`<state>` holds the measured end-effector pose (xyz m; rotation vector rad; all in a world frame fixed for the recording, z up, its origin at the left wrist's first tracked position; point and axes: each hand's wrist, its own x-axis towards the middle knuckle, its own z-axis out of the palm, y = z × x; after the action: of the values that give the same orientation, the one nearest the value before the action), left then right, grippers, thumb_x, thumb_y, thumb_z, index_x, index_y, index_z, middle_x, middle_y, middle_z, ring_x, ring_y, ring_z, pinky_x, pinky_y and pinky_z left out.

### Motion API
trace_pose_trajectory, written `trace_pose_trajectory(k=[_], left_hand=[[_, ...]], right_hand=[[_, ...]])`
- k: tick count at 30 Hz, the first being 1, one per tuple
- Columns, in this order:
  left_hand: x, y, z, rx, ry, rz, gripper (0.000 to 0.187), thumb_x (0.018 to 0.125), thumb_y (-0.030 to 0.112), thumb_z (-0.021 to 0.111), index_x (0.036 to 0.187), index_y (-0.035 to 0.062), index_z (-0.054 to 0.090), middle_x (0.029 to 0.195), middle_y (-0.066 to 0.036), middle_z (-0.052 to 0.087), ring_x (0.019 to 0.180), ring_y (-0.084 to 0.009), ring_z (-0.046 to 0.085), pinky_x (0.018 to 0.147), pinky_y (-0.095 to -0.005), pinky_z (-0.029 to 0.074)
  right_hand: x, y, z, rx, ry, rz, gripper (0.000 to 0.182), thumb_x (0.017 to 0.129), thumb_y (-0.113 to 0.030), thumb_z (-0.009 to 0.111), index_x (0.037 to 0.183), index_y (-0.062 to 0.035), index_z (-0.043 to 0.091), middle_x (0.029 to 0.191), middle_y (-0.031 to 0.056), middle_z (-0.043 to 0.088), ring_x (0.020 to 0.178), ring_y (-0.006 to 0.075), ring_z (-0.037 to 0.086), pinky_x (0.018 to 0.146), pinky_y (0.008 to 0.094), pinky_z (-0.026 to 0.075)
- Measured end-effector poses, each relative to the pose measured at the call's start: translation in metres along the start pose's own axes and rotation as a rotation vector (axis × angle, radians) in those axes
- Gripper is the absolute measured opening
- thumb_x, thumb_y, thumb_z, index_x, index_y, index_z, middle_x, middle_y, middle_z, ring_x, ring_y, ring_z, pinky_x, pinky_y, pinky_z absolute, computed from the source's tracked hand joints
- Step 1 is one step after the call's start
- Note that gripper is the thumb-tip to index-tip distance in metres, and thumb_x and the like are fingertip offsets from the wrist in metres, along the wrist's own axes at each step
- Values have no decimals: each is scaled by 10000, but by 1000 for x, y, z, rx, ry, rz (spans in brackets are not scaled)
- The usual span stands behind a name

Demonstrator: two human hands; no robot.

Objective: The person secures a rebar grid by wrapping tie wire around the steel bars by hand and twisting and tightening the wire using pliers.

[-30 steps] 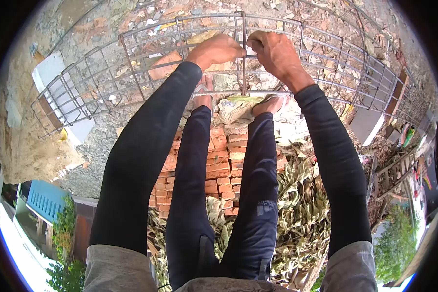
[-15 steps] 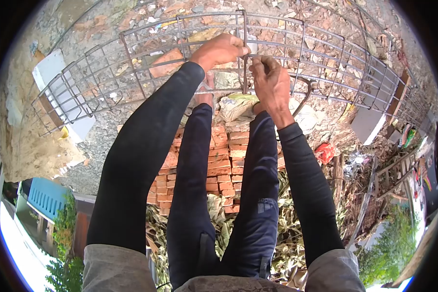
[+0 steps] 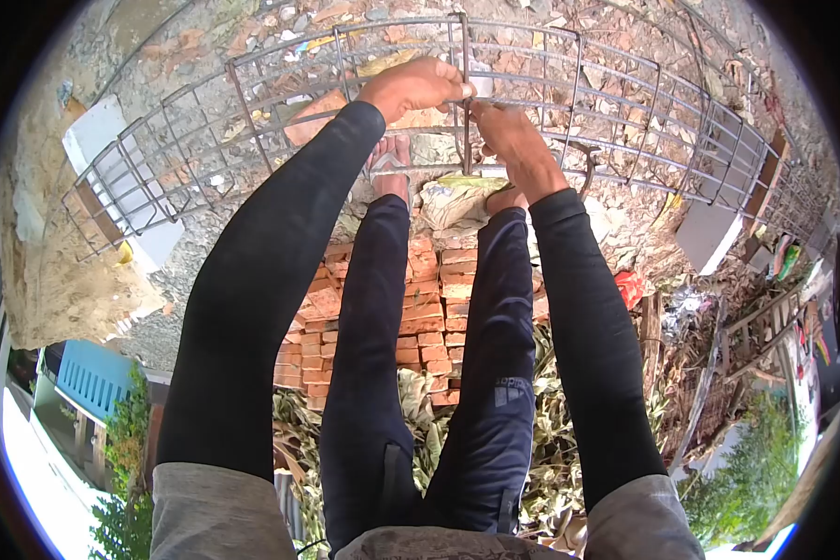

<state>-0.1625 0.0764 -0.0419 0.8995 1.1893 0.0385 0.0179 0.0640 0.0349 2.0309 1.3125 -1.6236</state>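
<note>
A long rebar cage (image 3: 625,173) of thin bars and square stirrups stretches across in front of me. My left hand (image 3: 418,89) reaches over it from the left, its thumb and fingers closed at a dark stirrup (image 3: 466,140) near the middle. Just right of that stirrup is my right hand (image 3: 518,147), fingers bent and pressed together, with the fingertips close to the left ones at the bar crossing. What the right fingers pinch is too small to make out. A dark curved metal piece (image 3: 589,161) shows beside the right hand.
White-faced blocks (image 3: 112,154) (image 3: 709,238) stand under the cage's two ends. Stacked red bricks (image 3: 425,327) lie between my legs, with dry leaves (image 3: 569,429) nearer. Rubble and litter cover the ground beyond. A red plastic scrap (image 3: 630,287) lies at right.
My right hand has turned, its back now more upward and its fingers pointing left at the stirrup. My left hand has shifted slightly up and left. The dark curved piece changed its angle.
</note>
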Motion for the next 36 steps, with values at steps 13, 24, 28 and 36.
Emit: trace_pose_trajectory(k=[13,24,28,36], left_hand=[[-9,14,6,276,126,-50,704,1000,656,526,937,8,792,820,-225,732,850,-357,729,830,-493,539],[-15,15,7,337,158,-3,801,988,658,528,1140,-108,708,1144,-319,716,1076,-441,704,952,-489,519],[-10,16,5,387,174,-35,855,972,694,540,1138,-130,697,1110,-317,723,1068,-438,704,930,-494,515],[-14,30,0,373,99,-116,683,1001,582,528,1032,-62,754,1132,-288,729,1103,-443,690,967,-516,505]], right_hand=[[2,-21,-20,-464,124,-245,354,985,-346,608,1067,-60,800,983,300,737,977,454,721,898,508,567],[-42,-4,73,22,575,-291,198,906,-169,669,1012,-62,797,902,217,759,809,408,742,744,507,570],[-32,1,85,-230,603,-306,155,906,-183,699,996,-89,783,910,150,763,812,383,742,743,473,576],[-39,-29,103,-377,529,-95,253,935,-264,657,925,-31,755,848,199,750,792,390,751,725,488,594]])
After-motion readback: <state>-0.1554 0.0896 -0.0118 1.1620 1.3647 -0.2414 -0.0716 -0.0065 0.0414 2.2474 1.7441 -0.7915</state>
